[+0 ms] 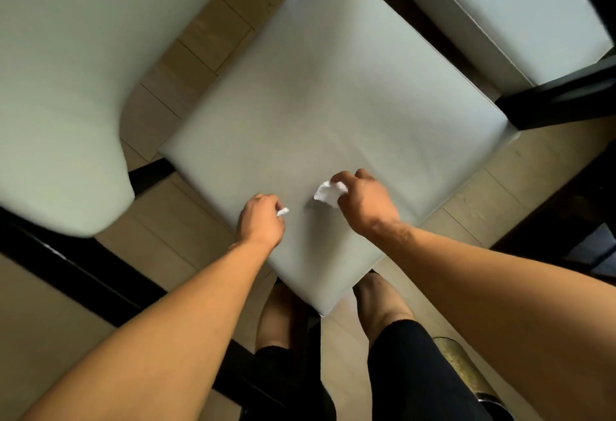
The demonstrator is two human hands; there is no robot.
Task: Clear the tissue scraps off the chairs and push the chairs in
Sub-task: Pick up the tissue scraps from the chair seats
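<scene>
A pale grey chair seat (333, 94) fills the middle of the head view, turned like a diamond with one corner toward me. Over its near part, my right hand (366, 204) grips a crumpled white tissue scrap (326, 194) in its curled fingers. My left hand (261, 220) pinches a much smaller white scrap (283, 211) between thumb and fingers. Both hands hover close to the seat surface. The rest of this seat shows no other scraps.
A second pale chair (56, 87) stands at the left, and a third one (520, 10) at the upper right, both with dark frames. Wooden floor (200, 33) shows between them. My feet stand under the seat's near corner. A brass-coloured object (463, 367) sits at the lower right.
</scene>
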